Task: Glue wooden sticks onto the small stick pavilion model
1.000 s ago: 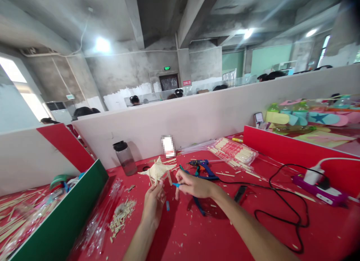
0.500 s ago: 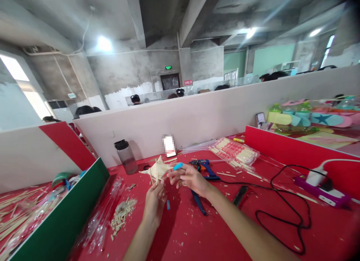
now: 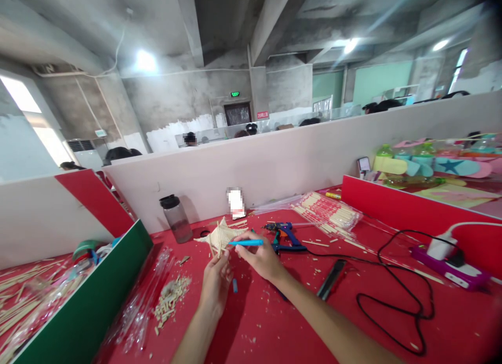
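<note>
My left hand (image 3: 218,271) is closed, its thumb and fingertips pinching thin wooden sticks (image 3: 213,248). Just behind those sticks lies a star-shaped piece built of pale sticks (image 3: 223,234); whether the pinched sticks are joined to it I cannot tell. A bright blue pen (image 3: 251,242) is gripped in my right hand (image 3: 263,259), its tip pointing left, close to the sticks at my left fingertips. On the table between my forearms rests a small blue cap (image 3: 235,285). My right wrist mostly hides a blue-handled tool (image 3: 281,294).
A blue glue gun (image 3: 285,233) lies behind my right hand, its black cord running to a purple power strip (image 3: 447,267). A dark cutter knife (image 3: 331,279) is right of my forearm. Stick offcuts (image 3: 172,300), a bottle (image 3: 175,218), a phone (image 3: 236,204) and bundled sticks (image 3: 331,212) surround the work.
The pen has turned in my right hand from pointing toward the camera's far side to lying sideways, and that hand has closed round it and lowered slightly. My left hand is still.
</note>
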Demonstrator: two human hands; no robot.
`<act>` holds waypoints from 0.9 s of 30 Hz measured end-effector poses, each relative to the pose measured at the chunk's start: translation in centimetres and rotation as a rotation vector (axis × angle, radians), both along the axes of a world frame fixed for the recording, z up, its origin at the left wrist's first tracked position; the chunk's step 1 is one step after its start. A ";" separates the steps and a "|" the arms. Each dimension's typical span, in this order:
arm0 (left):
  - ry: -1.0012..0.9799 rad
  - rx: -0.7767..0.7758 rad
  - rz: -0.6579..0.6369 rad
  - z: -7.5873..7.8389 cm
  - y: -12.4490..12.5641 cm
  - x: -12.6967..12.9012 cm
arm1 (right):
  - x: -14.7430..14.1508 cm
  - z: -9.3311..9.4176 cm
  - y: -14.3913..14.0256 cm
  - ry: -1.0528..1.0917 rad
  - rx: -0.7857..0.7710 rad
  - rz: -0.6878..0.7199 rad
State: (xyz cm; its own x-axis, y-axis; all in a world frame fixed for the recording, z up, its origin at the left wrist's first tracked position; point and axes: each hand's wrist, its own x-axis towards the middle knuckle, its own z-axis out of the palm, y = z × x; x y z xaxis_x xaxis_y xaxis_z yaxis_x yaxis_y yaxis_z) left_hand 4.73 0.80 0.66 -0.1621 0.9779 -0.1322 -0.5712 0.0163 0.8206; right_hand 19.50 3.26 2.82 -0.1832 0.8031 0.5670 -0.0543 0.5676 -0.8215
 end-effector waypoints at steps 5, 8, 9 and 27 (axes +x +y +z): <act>-0.001 0.005 -0.005 0.1 0.0 0.0 | -0.5 -0.6 -0.3 -0.016 -0.039 0.005; -0.001 0.010 -0.002 0.0 0.1 0.0 | -0.5 -0.7 -0.5 -0.054 -0.022 -0.013; -0.002 0.010 -0.002 -0.1 0.1 -0.1 | -0.5 -0.7 -0.5 -0.068 -0.014 -0.014; -0.020 0.009 0.003 0.1 0.0 0.0 | -0.4 0.0 -0.8 -0.128 0.050 -0.037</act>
State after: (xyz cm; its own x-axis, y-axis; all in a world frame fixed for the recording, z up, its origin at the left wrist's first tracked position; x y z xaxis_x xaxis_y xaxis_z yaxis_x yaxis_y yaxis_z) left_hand 4.75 0.76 0.76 -0.1629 0.9785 -0.1268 -0.5872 0.0071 0.8094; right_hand 19.06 2.41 2.80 -0.2273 0.7818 0.5807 0.0714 0.6080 -0.7907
